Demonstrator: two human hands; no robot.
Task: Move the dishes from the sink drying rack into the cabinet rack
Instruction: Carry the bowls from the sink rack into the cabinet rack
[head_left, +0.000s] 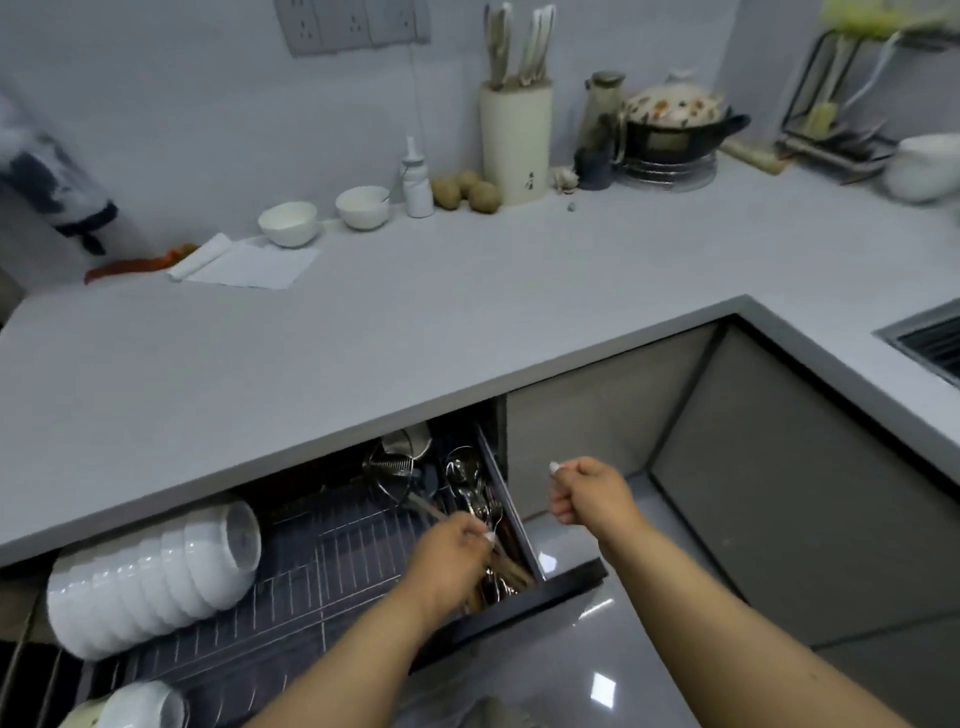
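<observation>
The pull-out cabinet rack is drawn out below the counter. A row of white bowls lies on its side at the rack's left, and another white bowl shows at the bottom left. My left hand reaches into the cutlery compartment at the rack's right side, fingers curled round utensils; which ones is blurred. My right hand hangs in the air right of the drawer, fingers curled, with nothing visibly held. The sink shows only at the right edge.
On the grey counter stand two white bowls, a knife block, potatoes, a pot and a utensil stand. Grey cabinet doors close off the corner to the right.
</observation>
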